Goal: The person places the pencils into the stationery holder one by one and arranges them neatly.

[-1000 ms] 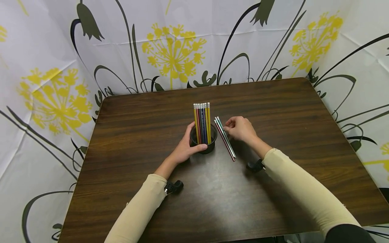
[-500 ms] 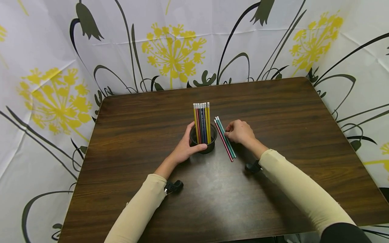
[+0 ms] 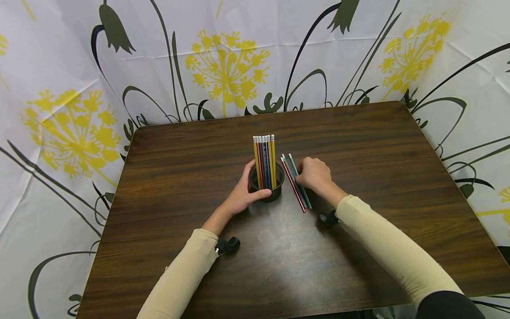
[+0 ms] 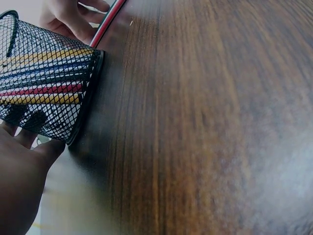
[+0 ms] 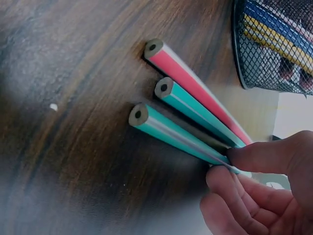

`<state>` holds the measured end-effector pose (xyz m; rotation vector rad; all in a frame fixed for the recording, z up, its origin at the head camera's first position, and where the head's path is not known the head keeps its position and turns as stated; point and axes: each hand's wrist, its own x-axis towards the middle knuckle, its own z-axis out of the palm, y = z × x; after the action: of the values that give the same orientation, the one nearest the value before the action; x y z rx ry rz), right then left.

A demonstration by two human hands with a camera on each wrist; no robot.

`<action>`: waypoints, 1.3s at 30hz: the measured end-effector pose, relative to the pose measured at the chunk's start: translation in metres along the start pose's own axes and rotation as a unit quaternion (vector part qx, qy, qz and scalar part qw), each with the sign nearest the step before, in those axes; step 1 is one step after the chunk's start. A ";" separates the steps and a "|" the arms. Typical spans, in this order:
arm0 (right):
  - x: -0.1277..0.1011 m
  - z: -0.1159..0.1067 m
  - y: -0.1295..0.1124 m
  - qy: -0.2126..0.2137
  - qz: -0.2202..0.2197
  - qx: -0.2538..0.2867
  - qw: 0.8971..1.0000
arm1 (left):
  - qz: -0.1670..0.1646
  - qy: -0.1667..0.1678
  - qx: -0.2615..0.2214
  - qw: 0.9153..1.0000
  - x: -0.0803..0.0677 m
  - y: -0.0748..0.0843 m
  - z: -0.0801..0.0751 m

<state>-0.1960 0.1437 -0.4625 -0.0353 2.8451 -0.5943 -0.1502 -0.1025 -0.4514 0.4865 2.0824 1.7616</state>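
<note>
My left hand (image 3: 240, 195) holds a black mesh pencil cup (image 3: 276, 195) steady on the table, thumb along its near side. Several pencils (image 3: 264, 161) stand in the cup, eraser ends up, in yellow, red and dark blue. Right of the cup lie a red pencil (image 5: 195, 88) and a green pencil (image 5: 188, 105), close together. With thumb and fingers, my right hand (image 3: 314, 173) pinches a second green pencil (image 5: 168, 132), angled slightly away from them. All three show blunt, unsharpened ends in the right wrist view.
A dark wood-grain table (image 3: 191, 155) carries everything. Behind it hangs a white curtain (image 3: 159, 62) with yellow and grey flowers. A tiny white speck (image 5: 53, 106) lies on the tabletop.
My right hand has shifted slightly toward me and pinches one green pencil, whose eraser end has moved right, away from the other two. My left hand and the cup stay put.
</note>
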 end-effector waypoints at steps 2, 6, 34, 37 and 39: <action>0.000 -0.001 0.001 -0.004 0.001 0.009 1.000 | 0.000 0.000 -0.001 1.000 0.000 0.000 0.000; 0.000 -0.006 0.004 -0.010 0.002 0.038 0.999 | 0.004 0.000 -0.001 1.000 0.000 -0.001 -0.001; -0.047 -0.073 -0.052 0.169 -0.203 0.350 0.899 | 0.023 -0.002 -0.018 1.000 0.001 -0.001 -0.001; -0.047 -0.061 -0.053 0.150 -0.214 0.330 0.907 | 0.026 -0.004 -0.022 0.999 0.001 -0.002 -0.001; -0.047 -0.054 -0.054 0.141 -0.216 0.319 0.912 | 0.027 -0.005 -0.025 0.999 0.001 -0.002 0.000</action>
<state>-0.1640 0.1189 -0.3829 -0.5086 2.7493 -1.7193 -0.1516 -0.1026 -0.4535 0.5404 2.0309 1.8327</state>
